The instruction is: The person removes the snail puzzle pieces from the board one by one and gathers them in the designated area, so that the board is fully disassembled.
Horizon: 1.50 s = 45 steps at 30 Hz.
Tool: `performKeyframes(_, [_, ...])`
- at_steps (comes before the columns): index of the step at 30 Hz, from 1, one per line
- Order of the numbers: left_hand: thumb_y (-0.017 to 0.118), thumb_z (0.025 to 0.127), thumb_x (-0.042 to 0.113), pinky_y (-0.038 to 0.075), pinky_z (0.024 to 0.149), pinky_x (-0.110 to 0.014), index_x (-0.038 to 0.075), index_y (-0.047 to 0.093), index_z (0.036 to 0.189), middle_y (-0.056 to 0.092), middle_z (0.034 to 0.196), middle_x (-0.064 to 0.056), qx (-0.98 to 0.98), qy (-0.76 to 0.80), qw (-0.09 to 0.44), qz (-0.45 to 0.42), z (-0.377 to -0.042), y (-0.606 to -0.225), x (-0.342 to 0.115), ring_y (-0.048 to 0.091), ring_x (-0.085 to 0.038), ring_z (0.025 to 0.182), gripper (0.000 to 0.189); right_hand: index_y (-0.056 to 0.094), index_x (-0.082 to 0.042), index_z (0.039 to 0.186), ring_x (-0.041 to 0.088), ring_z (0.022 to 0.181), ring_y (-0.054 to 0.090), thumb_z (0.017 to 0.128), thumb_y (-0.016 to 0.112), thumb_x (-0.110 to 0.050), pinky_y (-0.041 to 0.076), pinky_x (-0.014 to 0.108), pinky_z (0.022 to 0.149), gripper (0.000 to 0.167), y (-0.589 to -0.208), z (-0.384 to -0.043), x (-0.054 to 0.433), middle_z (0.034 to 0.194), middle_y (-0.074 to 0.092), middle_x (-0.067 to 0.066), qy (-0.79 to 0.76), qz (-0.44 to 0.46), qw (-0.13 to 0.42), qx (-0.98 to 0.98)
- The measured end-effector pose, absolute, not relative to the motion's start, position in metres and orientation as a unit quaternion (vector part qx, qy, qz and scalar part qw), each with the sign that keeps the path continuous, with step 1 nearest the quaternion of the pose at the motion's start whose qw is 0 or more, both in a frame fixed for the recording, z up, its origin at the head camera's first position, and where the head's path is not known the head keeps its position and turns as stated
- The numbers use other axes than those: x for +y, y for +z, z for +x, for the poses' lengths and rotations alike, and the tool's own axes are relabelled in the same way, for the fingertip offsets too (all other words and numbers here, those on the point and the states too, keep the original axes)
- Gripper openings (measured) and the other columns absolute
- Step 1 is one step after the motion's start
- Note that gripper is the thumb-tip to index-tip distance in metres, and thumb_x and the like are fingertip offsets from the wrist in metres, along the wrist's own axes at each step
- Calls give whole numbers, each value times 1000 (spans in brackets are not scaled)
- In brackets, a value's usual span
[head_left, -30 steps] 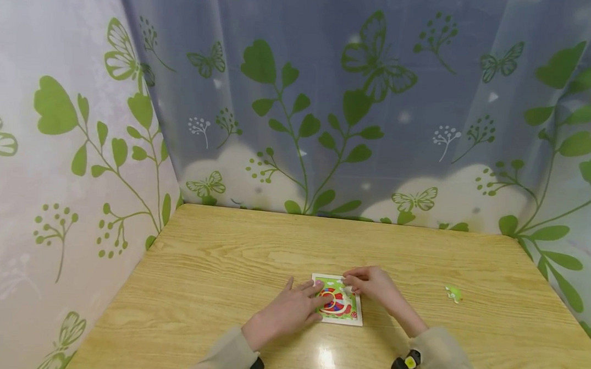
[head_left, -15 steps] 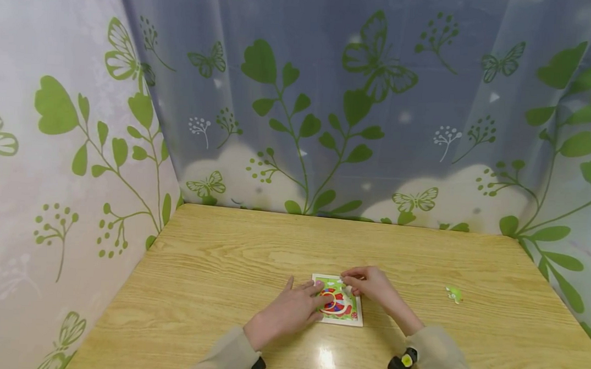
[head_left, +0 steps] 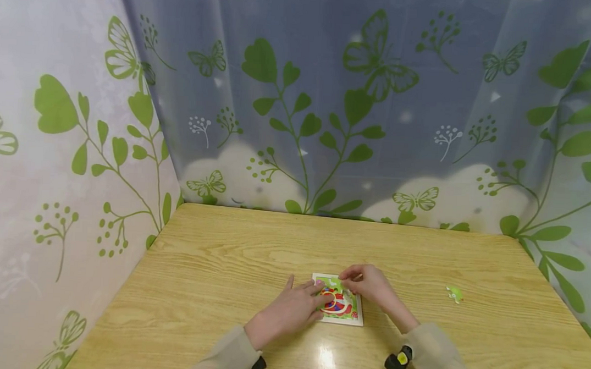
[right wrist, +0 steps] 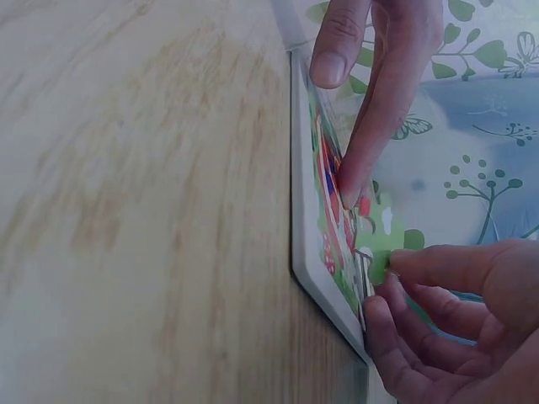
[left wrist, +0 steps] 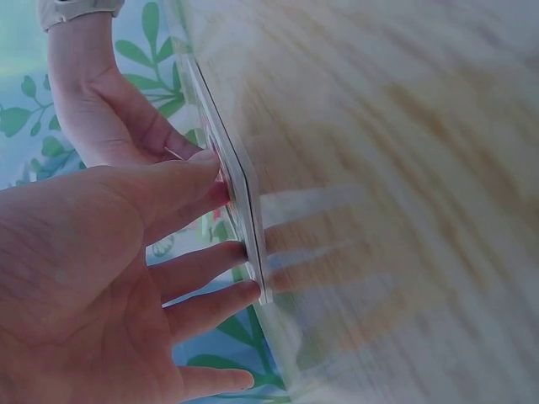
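A small square jigsaw puzzle [head_left: 341, 320] in a white frame lies on the wooden table, showing a red and yellow snail-like picture on green. My left hand [head_left: 292, 311] rests on its left side, fingers spread and fairly straight, one fingertip on the picture. At the far right corner, my right hand [head_left: 372, 287] pinches a green puzzle piece [right wrist: 383, 244] between thumb and fingers. In the right wrist view this piece stands tilted up from the board; whether its lower edge touches is hard to tell. The left wrist view shows the puzzle's frame [left wrist: 236, 185] edge-on, beside the left fingers.
A loose green puzzle piece [head_left: 454, 294] lies to the right of the right hand on the table [head_left: 213, 258]. Patterned curtains [head_left: 299, 96] hang behind the table and along both sides.
My right hand has shifted slightly left along the puzzle's far edge, with the piece between its fingers. The left hand and the loose piece stay practically where they were.
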State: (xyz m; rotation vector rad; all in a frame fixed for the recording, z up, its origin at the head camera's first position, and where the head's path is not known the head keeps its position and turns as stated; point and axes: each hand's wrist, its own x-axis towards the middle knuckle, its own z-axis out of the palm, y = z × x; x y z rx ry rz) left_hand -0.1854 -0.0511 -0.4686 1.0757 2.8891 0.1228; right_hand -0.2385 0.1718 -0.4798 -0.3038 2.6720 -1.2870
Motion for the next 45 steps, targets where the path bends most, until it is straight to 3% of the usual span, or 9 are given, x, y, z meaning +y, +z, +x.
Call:
performKeyframes(7, [59,102,37,34,113,-66,29,55,147,46,156,-3,935,43,34,349,-184,-468,-50,46,-25,142,46,74,0,101,13,71,64,93,70,-7,56,28,62,12,-476,-240,175,89,71,6,-456,-106,66,881])
performKeyframes(16, [59,102,36,34,113,-66,28,56,146,47,155,-4,935,43,27,350,-185,-470,-52,46,-25,142,45,71,8,110,27,78,72,96,69,-10,63,39,72,23,-464,-239,185,97,73,16,-514,-98,77,849])
performKeyframes(35, [59,102,36,34,114,-65,28,56,147,48,155,-3,934,36,23,354,-184,-468,-51,45,-24,143,46,68,12,116,33,83,72,97,67,-9,63,41,74,28,-459,-237,222,102,72,21,-513,-78,68,852])
performKeyframes(45, [59,102,37,33,114,-66,28,55,147,47,155,-2,934,35,22,355,-184,-470,-52,45,-24,143,47,68,12,116,29,85,72,99,66,-10,63,39,75,28,-459,-235,250,105,72,21,-499,-66,56,862])
